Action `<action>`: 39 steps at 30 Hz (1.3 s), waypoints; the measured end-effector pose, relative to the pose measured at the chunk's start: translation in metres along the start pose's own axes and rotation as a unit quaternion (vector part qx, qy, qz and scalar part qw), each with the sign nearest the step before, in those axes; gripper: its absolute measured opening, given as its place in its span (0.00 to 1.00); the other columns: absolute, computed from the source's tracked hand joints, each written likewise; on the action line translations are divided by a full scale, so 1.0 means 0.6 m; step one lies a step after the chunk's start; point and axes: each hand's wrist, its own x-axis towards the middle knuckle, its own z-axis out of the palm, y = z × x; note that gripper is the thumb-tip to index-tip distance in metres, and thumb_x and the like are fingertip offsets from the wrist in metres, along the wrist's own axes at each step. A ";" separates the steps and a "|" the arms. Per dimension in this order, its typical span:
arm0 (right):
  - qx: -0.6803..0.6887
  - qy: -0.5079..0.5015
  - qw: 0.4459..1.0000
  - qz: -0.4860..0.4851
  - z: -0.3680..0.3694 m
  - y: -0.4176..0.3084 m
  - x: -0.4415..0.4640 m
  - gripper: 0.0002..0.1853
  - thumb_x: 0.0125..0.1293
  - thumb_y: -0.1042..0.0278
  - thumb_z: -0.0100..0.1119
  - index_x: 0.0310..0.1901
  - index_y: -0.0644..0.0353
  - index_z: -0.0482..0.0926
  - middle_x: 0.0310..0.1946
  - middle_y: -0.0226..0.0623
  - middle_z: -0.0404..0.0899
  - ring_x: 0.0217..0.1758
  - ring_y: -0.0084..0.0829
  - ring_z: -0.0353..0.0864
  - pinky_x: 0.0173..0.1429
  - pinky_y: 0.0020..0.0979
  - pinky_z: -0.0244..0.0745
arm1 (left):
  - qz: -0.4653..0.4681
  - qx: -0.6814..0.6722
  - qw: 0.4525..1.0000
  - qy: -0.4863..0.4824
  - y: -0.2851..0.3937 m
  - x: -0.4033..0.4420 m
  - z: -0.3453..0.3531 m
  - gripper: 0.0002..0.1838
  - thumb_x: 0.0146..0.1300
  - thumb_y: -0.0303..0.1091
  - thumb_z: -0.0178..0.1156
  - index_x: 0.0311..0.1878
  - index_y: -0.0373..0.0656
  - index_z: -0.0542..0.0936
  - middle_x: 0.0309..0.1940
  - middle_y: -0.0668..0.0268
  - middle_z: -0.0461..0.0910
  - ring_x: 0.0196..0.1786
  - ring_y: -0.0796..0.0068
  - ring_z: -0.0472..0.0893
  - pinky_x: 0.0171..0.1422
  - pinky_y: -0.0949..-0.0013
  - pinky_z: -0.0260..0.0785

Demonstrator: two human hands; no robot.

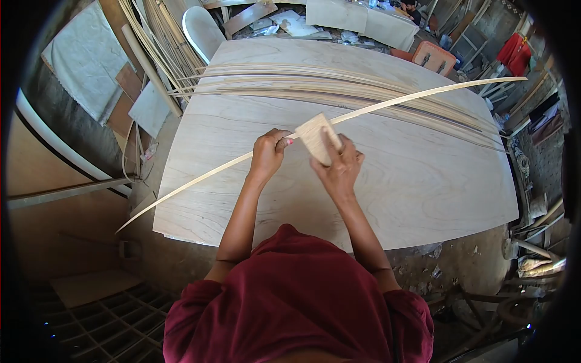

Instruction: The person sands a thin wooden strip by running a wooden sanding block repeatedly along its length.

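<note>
My left hand [267,156] is closed around a long, thin wooden strip [212,173], a little left of the strip's middle. The strip runs slantwise over the table, from low on the left to high on the right. In my right hand [340,170] is a flat wooden block [315,137], gripped by its edges with fingers and thumb. The block lies across the strip just right of my left hand and covers a short stretch of it. Its underside is hidden.
Several more wooden strips [284,85] lie along the far part of the broad wooden tabletop [423,181]. Long poles [163,36] lean at the back left beside a white chair [203,33]. Beyond the table are scraps, a cloth-covered table [387,27] and an orange chair [434,57].
</note>
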 end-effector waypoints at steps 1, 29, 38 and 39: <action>-0.013 0.021 1.000 -0.001 -0.007 0.008 0.007 0.39 0.41 0.61 0.72 0.61 0.48 0.72 0.47 0.49 0.71 0.47 0.38 0.72 0.44 0.38 0.58 | 0.003 0.008 1.000 0.001 0.002 -0.001 -0.001 0.06 0.56 0.23 0.59 0.36 0.35 0.81 0.31 0.54 0.79 0.32 0.54 0.78 0.38 0.62 0.69; -0.005 -0.030 0.999 -0.037 -0.004 -0.007 0.031 0.40 0.38 0.60 0.73 0.60 0.47 0.72 0.47 0.43 0.72 0.49 0.34 0.72 0.48 0.39 0.52 | 0.004 0.043 0.999 0.020 0.000 0.034 -0.015 0.04 0.56 0.24 0.60 0.34 0.39 0.76 0.18 0.55 0.76 0.21 0.57 0.75 0.29 0.63 0.65; -0.036 0.118 0.989 0.078 -0.046 0.046 0.104 0.39 0.40 0.58 0.72 0.61 0.49 0.72 0.44 0.47 0.72 0.47 0.37 0.71 0.45 0.42 0.51 | 0.033 0.045 0.997 0.057 0.009 0.032 -0.026 0.02 0.56 0.23 0.58 0.34 0.37 0.77 0.22 0.52 0.76 0.23 0.54 0.75 0.29 0.62 0.65; -0.036 0.118 0.989 0.078 -0.040 0.042 0.099 0.39 0.40 0.58 0.72 0.61 0.49 0.72 0.44 0.47 0.72 0.47 0.37 0.71 0.45 0.42 0.51 | 0.034 0.045 0.997 0.057 0.009 0.032 -0.025 0.02 0.56 0.23 0.58 0.34 0.37 0.77 0.22 0.52 0.76 0.23 0.54 0.75 0.29 0.62 0.65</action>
